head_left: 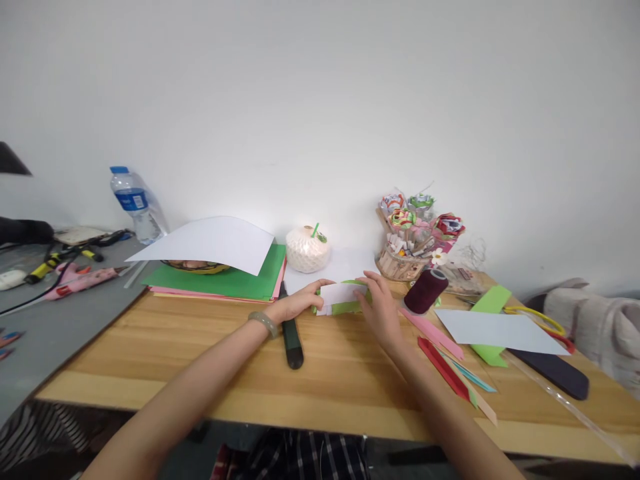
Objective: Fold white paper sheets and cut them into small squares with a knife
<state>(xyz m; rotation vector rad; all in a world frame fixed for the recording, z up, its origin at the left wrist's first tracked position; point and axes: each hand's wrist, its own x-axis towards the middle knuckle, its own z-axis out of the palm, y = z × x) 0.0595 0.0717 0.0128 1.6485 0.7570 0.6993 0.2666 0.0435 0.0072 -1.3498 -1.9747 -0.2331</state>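
Note:
A small white and green piece of folded paper is held upright just above the wooden table. My left hand pinches its left end, the thumb in front and the fingers partly hidden behind. At the right end, my right hand grips it between thumb and fingers. Beside my left wrist lies a dark utility knife, partly covered by that hand. A spool of dark purple thread stands to the right of my right hand.
Colored paper sheets lie at the left under a curved white sheet. A white textured ball and a basket of paper flowers stand behind. Paper strips lie right; a pink glue gun and water bottle are left.

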